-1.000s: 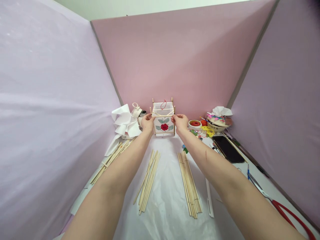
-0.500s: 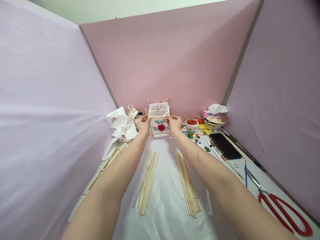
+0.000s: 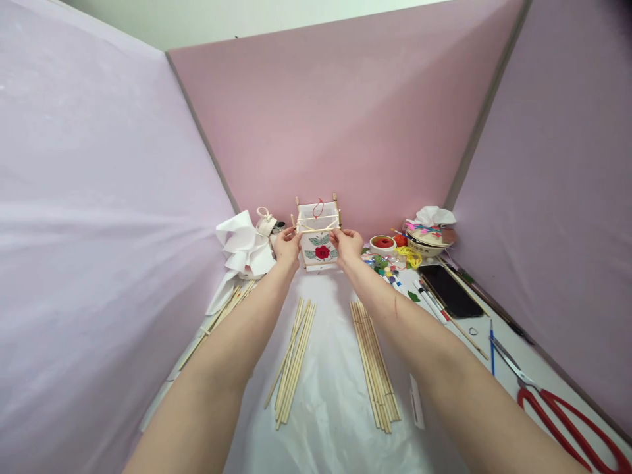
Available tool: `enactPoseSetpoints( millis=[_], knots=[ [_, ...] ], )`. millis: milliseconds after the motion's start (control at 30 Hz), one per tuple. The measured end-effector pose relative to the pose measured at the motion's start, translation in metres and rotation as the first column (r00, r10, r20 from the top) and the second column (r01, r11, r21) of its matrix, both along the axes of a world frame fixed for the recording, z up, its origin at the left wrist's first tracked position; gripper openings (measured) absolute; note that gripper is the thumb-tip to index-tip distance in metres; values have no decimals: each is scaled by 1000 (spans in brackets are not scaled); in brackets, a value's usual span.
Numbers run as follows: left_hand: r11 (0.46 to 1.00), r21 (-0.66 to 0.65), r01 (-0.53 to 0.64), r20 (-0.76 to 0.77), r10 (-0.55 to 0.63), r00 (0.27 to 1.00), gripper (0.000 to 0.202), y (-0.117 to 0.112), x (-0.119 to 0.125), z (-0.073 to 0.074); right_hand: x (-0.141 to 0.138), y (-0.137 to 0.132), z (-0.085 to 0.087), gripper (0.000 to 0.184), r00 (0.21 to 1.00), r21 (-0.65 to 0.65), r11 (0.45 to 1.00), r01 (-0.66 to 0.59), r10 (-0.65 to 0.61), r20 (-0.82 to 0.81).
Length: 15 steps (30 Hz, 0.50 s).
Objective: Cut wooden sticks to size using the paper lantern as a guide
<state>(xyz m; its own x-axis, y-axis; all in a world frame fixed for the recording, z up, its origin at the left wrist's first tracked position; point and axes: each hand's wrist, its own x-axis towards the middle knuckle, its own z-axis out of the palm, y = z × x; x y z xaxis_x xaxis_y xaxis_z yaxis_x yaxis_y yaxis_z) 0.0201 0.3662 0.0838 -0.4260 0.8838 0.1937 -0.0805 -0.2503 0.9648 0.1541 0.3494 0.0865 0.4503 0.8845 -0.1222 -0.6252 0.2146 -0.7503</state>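
A small box lantern [image 3: 318, 238] of thin wooden sticks and white paper stands at the far end of the table, against the pink wall. Its front panel shows a red flower with green leaves, and a red thread loops at its top. My left hand [image 3: 286, 246] pinches the frame's left front corner. On the right front corner my right hand [image 3: 348, 243] pinches the frame the same way. A thin stick runs across the top front between my fingers.
Two bundles of wooden sticks [image 3: 295, 359] [image 3: 375, 365] lie on the white sheet between my arms; more sticks [image 3: 217, 316] lie left. Crumpled white paper [image 3: 243, 245] sits left of the lantern. Right: a red tape roll [image 3: 383, 243], a bowl of scraps [image 3: 424, 238], a phone [image 3: 449, 291], pens, red scissors [image 3: 567, 411].
My hands stay pinched on the lantern's front corners. The view has shifted slightly, sideways and back, bringing the red scissors into sight at the right.
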Motion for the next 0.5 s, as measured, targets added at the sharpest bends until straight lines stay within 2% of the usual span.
enactPoseSetpoints(
  millis=[133, 333, 433, 500],
  knots=[
    [998, -42, 39, 76, -36, 996, 37, -3, 1, 3, 0, 1, 0, 26, 1000, -1, 1000, 2, -2, 9],
    [998, -34, 48, 138, -43, 989, 39, -14, 4, 8, 0, -5, 2, 29, 999, 6, 1000, -7, 7, 33],
    [998, -19, 60, 164, -56, 985, 32, -31, 5, 7, 2, -21, 1, 29, 998, 22, 999, -35, 33, 57],
    [996, -13, 85, 186, -81, 979, 22, -51, 5, 5, 5, -40, -1, 29, 995, 41, 997, -63, 60, 84]
  ],
)
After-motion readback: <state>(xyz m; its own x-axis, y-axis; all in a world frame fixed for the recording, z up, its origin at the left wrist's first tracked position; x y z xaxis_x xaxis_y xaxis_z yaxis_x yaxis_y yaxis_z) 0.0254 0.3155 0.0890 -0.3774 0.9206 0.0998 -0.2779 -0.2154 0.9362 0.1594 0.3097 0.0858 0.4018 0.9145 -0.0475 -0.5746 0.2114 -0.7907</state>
